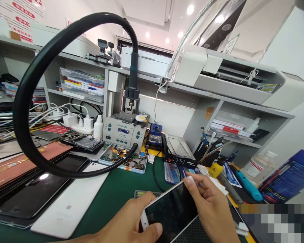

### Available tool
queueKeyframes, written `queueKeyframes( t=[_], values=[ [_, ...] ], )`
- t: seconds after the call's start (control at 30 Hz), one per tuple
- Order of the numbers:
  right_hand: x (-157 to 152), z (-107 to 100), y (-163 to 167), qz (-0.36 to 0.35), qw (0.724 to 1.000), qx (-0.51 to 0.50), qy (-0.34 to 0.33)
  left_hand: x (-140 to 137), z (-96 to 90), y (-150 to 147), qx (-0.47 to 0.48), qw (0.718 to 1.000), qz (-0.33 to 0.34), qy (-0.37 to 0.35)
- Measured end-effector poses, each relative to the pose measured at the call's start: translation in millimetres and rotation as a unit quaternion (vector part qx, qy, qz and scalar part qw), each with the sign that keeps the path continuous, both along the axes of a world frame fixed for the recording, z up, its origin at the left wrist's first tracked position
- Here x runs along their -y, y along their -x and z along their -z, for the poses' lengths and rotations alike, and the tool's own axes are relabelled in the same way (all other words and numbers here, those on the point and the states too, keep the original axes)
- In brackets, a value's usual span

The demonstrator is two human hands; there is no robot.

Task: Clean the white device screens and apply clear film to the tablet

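Observation:
A white-framed smartphone [176, 211] with a dark screen is held at a tilt between both hands, low in the head view. My left hand [134, 219] grips its lower left end, with the thumb across the front near the bottom bezel. At the upper right end my right hand [207, 206] pinches the phone, its thumb on the top edge and its fingers curled behind. Beneath the phone, part of a dark perforated mat [200, 233] shows on the green work surface [111, 192].
A hot-air station [125, 131] with a looping black hose [20, 101] stands at the back. A tray of circuit boards [126, 160] sits before it. Several phones and a white back panel [73, 202] lie at left. A yellow bottle [216, 168] and turquoise-handled tool [248, 185] are at right.

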State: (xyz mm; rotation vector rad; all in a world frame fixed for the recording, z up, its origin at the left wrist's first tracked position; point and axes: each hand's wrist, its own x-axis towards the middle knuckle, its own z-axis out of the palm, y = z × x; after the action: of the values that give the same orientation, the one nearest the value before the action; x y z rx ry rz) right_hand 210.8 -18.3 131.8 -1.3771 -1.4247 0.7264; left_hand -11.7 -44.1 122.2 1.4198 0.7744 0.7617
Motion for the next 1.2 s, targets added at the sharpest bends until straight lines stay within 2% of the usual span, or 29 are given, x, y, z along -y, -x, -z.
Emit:
queueKeyframes(
  t=[0.13, 0.27, 0.43, 0.53, 0.63, 0.73, 0.83, 0.97, 1.07, 1.2],
  values=[
    [-1.8, -4.1, -5.4, 0.03, 0.998, 0.049, -0.014, 0.3, -1.6, -0.8, 0.01, 1.0, -0.005, 0.021],
    [-0.7, -10.0, -4.1, 0.034, 0.998, 0.055, -0.023, 0.7, -5.7, -0.3, 0.023, 0.999, 0.0, 0.047],
    [-4.4, -8.3, -11.2, 0.048, 0.997, 0.046, 0.025, 1.8, -6.4, -0.5, 0.034, 0.999, -0.007, 0.04],
    [-8.1, -4.1, -18.5, 0.016, 0.997, -0.027, 0.064, 0.5, -4.0, -2.6, 0.044, 0.997, -0.026, 0.054],
    [-6.8, -3.9, -17.3, -0.036, 0.994, -0.085, 0.051, -3.1, -0.9, -3.5, 0.044, 0.995, -0.053, 0.066],
    [0.3, -8.7, -4.5, -0.065, 0.993, -0.088, 0.042, -7.0, 1.2, -1.2, 0.058, 0.992, -0.088, 0.071],
    [6.4, -12.9, 9.9, -0.051, 0.993, -0.088, 0.058, -9.2, 1.6, 1.9, 0.128, 0.982, -0.117, 0.079],
    [6.2, -13.5, 14.0, -0.071, 0.992, -0.094, 0.046, -9.8, -0.3, 2.6, 0.2, 0.97, -0.113, 0.079],
    [4.1, -12.8, 8.2, -0.083, 0.992, -0.093, 0.037, -9.4, -3.0, 1.8, 0.192, 0.971, -0.124, 0.065],
    [2.7, -12.0, 0.3, -0.063, 0.994, -0.077, 0.043, -7.0, -5.3, 2.0, 0.127, 0.979, -0.154, 0.036]
  ],
)
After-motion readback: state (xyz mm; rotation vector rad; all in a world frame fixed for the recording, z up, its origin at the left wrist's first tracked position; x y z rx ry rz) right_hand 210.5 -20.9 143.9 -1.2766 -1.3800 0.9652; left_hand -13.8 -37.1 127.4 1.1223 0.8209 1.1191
